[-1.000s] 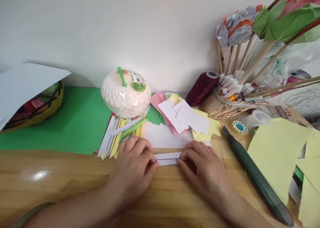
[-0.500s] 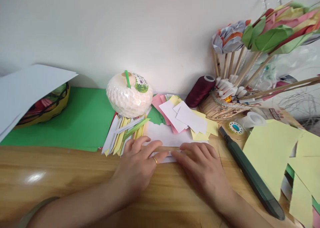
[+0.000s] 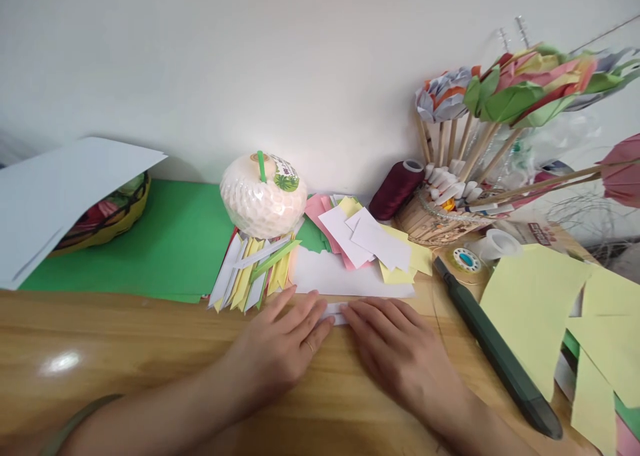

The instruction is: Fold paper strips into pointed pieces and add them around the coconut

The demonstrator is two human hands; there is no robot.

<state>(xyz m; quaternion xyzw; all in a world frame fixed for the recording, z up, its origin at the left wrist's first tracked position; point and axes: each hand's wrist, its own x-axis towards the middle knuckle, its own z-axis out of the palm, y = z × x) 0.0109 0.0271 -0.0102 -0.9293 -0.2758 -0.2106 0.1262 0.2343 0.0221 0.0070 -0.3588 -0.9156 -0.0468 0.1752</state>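
A small folded white paper strip [image 3: 336, 313] lies on the wooden table between my hands. My left hand [image 3: 289, 339] rests on its left end, fingers stretched and somewhat apart, a ring on one finger. On the right end lie the fingertips of my right hand [image 3: 395, 343], its fingers extended flat and side by side. Both hands cover the ends of the strip. Just beyond are folded yellow, white and green strips [image 3: 253, 269], a larger white sheet [image 3: 320, 275] and loose white paper pieces [image 3: 380, 241].
A wrapped coconut [image 3: 265, 196] stands behind the strips. Green sheets [image 3: 175, 243] and a basket [image 3: 125, 219] under white paper are left. At right are a maroon thread spool [image 3: 395, 191], a basket of paper flowers [image 3: 440, 219], a dark green cutter [image 3: 500, 356] and yellow paper [image 3: 535, 303].
The view has shifted slightly. The fingers of my left hand have straightened and lowered toward the strip, and my right fingers have flattened and come closer together.
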